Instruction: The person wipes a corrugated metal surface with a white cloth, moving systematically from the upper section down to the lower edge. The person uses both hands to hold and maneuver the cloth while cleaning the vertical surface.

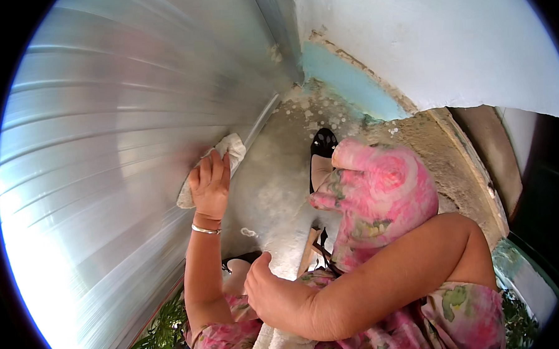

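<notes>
A whitish cloth point(233, 148) lies bunched under my left hand point(210, 184), which presses it against the low part of a shiny ribbed metal door point(123, 156), close to its bottom edge. A silver bangle circles that wrist. My right forearm crosses over my bent knee, and my right hand point(277, 298) is curled in front of my lap. Its fingertips are turned under, so whatever they hold is hidden. Just below it, a white fluffy towel point(279, 346) rests on my pink flowered clothing point(380, 195).
A pale wall point(435, 36) with a chipped blue base point(347, 78) meets the door at the far corner. White spots dot the concrete floor point(272, 156). My black shoe point(323, 141) stands ahead of the knee. Green leaves point(158, 336) edge the lower left.
</notes>
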Motion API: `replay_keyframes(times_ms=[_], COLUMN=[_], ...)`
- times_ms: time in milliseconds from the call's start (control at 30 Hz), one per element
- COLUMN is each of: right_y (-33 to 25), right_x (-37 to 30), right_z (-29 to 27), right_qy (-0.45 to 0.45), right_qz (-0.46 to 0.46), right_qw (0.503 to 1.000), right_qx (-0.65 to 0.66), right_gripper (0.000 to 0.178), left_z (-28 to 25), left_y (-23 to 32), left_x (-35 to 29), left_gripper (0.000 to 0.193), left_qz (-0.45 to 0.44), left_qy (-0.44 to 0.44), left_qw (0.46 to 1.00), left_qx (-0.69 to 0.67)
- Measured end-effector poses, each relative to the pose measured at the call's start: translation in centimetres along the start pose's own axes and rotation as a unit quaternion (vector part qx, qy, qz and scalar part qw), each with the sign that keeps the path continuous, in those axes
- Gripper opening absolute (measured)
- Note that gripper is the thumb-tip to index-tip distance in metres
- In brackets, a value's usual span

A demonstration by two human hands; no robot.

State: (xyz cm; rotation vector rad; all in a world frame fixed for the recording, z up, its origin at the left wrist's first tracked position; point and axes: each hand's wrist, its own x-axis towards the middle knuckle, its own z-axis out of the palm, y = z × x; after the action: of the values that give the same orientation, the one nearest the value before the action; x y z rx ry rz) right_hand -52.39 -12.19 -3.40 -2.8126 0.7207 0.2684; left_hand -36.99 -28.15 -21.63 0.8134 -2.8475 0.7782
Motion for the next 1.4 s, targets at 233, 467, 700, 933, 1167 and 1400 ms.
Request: replay_keyframes(times_ms=[233,467,700,933,1167,1400], right_y=[0.5,1.3,1.6,1.3,0.7,0.6], right_x=[-0.5,-0.9,-1.0,-1.7,-1.5,-1.2], right_z=[-0.1,-0.8,-1.2,-1.7,-1.8,-1.0], right_qy=[0.012,0.003,0.026,0.039,0.025,0.003], right_qz=[0.061,0.055,0.066,0.071,0.059,0.058], right_qw=[0.998,0.998,0.998,0.997,0.998,0.997], right_qx=[0.005,-0.004,-0.005,-0.012,-0.023,-0.045], right_gripper=[0.039,0.041,0.041,0.04,0.04,0.039], left_z=[7.1,11.1,10.9,-1.9,-6.0,3.7], left_y=[3.2,5.6,5.2,0.5,-1.2,2.6], left_x=[-0.6,-0.7,-1.2,1.7,4.2,2.1], left_gripper=[0.031,0.026,0.028,0.031,0.028,0.03], left_qz=[0.057,0.097,0.097,-0.037,-0.072,0.035], left_qy=[-0.064,-0.128,-0.162,-0.001,0.048,-0.094], left_qw=[0.996,0.987,0.982,0.999,0.996,0.995], left_qx=[-0.038,0.012,-0.003,-0.038,0.011,-0.025])
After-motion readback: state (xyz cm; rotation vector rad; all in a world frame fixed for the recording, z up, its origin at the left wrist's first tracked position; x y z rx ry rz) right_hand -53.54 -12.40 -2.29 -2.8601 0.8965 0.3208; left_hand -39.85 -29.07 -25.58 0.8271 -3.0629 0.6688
